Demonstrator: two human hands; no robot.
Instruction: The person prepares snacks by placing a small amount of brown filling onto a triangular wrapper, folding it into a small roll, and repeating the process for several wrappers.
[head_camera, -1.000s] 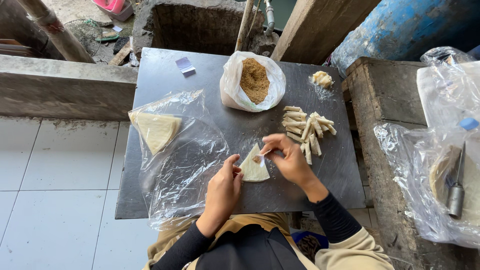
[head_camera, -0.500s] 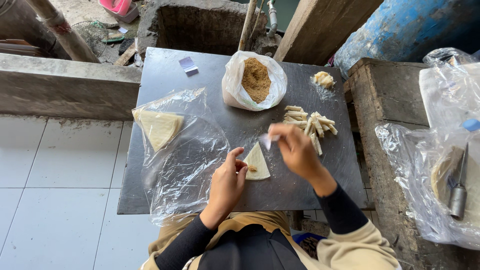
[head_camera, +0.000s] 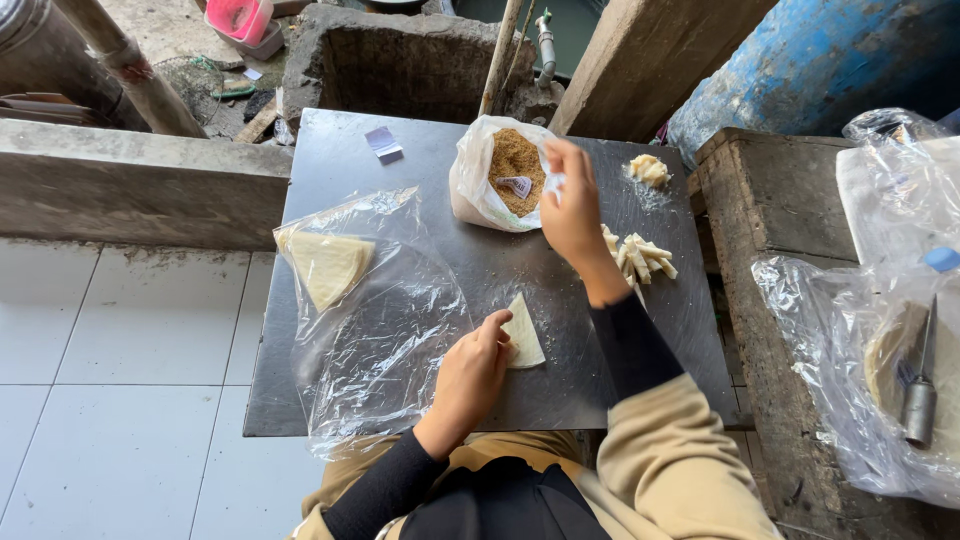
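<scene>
White plastic bag of brown crumbs (head_camera: 500, 175) with a small label at the surface's far edge, clear crinkled plastic bag of pale wrappers (head_camera: 365, 310) along its left edge, small purple-white paper label (head_camera: 383, 144) near far-left corner

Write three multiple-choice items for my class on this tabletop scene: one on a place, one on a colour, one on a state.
1. Where does the left hand rest?
A. on the folded dough triangle
B. inside the bag of filling
C. on the floor tiles

2. What colour is the filling in the open plastic bag?
A. green
B. brown
C. white

3. How is the right hand placed?
A. flat on the table
B. raised by the bag's mouth
C. gripping the knife

Answers:
1 A, its fingertips touch the triangle on the dark table.
2 B, the crumbly filling looks brown.
3 B, it is lifted beside the bag opening, above the finished rolls.
</scene>
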